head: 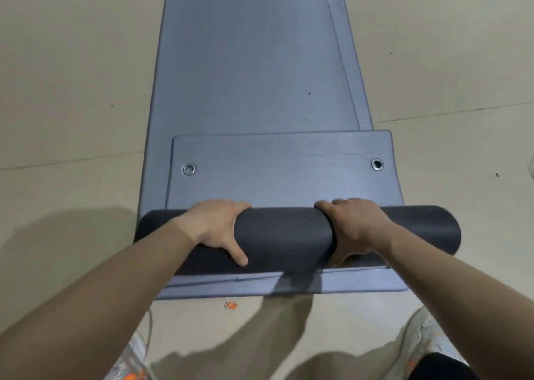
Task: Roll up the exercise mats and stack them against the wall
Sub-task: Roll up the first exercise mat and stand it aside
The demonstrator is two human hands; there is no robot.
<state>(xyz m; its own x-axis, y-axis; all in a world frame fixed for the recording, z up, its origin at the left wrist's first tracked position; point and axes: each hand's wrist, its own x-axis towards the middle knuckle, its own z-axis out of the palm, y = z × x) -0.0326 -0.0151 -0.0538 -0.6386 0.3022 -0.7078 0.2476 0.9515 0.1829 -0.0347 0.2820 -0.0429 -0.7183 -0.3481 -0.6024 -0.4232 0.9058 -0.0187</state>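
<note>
Charcoal foam filled both hands: the left hand (213,229) and the right hand (355,223) each gripped the roll (284,232). Their fingers curled over its far side and their thumbs lay on its near side, so neither hand was open. The hands sat either side of the roll's middle, with both ends of the roll free.

Just beyond the fingers, a short flat end of the same mat (280,151) lay unrolled, with two metal eyelets (188,169) near its far corners. This mat rested on a longer blue-grey lower mat (245,62) that ran away from the person across the pale floor (72,90). An orange scrap (230,305) lay on the floor near the lower mat's near edge, and the person's shoes (133,359) showed at the bottom of the view.

The step in hand appeared to be the last turns of rolling the upper mat. The next move would call for an even forward push from both hands to keep the ends square, then a carry to the wall, which was out of view. The lower mat remained to be rolled.
</note>
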